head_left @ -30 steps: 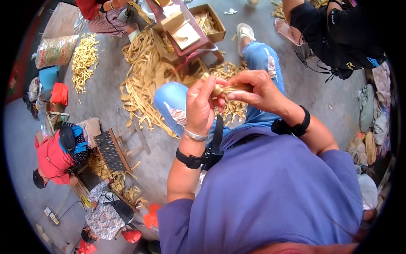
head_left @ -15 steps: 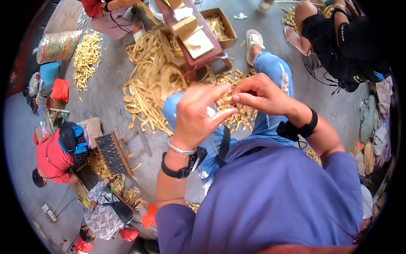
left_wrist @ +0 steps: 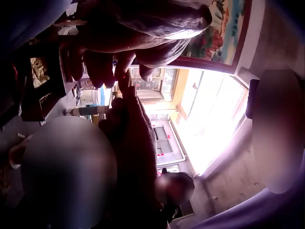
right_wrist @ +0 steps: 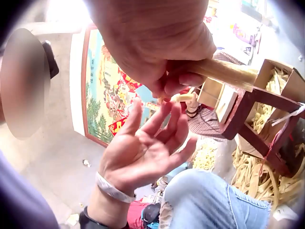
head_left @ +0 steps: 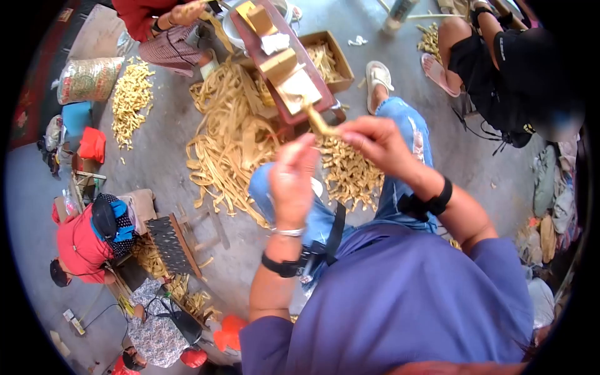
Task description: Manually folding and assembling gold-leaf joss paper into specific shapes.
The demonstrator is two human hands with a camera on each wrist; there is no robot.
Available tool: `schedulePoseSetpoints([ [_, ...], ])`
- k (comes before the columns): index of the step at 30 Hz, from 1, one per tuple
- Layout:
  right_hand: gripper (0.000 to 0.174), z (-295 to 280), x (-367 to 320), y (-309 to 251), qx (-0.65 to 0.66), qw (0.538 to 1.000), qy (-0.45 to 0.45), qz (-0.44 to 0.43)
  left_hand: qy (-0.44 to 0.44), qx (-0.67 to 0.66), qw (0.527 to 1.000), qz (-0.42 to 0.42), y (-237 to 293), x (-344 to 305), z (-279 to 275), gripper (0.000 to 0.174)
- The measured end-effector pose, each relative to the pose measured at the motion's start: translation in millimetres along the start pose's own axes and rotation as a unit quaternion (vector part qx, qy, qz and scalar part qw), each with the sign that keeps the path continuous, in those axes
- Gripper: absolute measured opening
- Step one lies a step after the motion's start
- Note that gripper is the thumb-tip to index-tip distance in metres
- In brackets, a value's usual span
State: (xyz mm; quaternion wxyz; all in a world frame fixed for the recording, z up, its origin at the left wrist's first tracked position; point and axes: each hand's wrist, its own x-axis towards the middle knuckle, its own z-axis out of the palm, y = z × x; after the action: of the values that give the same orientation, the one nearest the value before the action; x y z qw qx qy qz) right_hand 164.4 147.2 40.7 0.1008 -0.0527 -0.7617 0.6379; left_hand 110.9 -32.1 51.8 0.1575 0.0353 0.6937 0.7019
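My right hand (head_left: pixel 381 147) pinches a twisted tan strip (head_left: pixel 320 123) between thumb and fingers; the strip points up toward the small red bench. In the right wrist view, that same hand (right_wrist: pixel 155 40) has the strip (right_wrist: pixel 228 74) sticking out to its right. Beside it, the left hand (right_wrist: pixel 143 155) is held palm up with fingers spread, apart from the strip's long part. Motion blurs the left hand (head_left: pixel 292 181) in the head view. Both hands look dark in the left wrist view, left (left_wrist: pixel 138 33) above right (left_wrist: pixel 131 152).
The red bench (head_left: pixel 284 59) carries wooden blocks. A cardboard box (head_left: pixel 340 59) of strips stands behind it. Long strips (head_left: pixel 228 137) and short knotted pieces (head_left: pixel 353 172) lie on the floor near my knees. Other people sit around.
The left hand has come off the piece, and its fingers now point up. In the right hand, the strip now extends up and left. The head view has shifted slightly.
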Motion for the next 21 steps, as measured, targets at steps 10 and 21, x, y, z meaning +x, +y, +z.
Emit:
schedulePoseSetpoints([
  [10, 0.015, -21.1, -57.7, -12.2, 0.198, 0.969, 0.019, 0.144, -0.051, -0.390, 0.909, -0.139, -13.4, -33.6, 23.6, 0.012],
  [21, 0.028, -19.0, -87.2, -24.8, 0.385, 0.920, -0.013, 0.077, -0.117, -0.505, 0.845, -0.136, 0.2, -56.5, 30.4, 0.018],
])
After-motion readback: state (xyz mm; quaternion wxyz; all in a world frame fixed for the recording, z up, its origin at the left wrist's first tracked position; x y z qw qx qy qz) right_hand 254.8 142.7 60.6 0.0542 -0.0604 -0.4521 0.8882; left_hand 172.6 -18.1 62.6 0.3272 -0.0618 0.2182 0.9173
